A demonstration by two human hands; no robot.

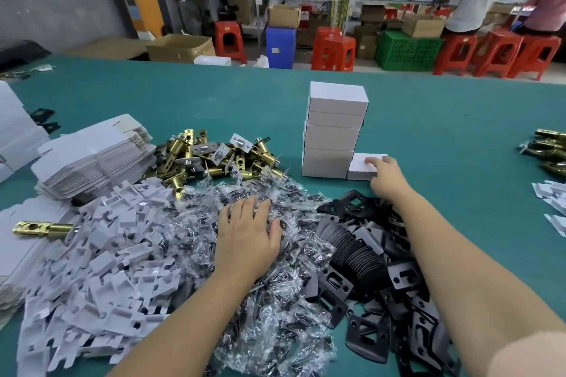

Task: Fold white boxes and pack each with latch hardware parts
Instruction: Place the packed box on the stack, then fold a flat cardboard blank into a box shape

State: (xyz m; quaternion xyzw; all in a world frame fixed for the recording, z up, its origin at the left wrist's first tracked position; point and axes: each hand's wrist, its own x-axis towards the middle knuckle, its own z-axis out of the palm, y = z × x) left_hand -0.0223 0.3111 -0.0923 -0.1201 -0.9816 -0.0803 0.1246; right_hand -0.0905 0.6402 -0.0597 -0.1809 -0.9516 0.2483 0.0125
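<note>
Setting a closed white box (364, 167) down just right of the box stack (333, 131), the right hand (384, 176) rests on it with straight fingers. Left hand (248, 229) lies flat on screw bags (266, 285) (nothing pinched); next needs a flat carton (92, 156).

Left hand (248, 229) covers part of the clear bags (269, 285); brass latches (551, 150) cut off at right frame edge; bag contents unreadable.
</note>
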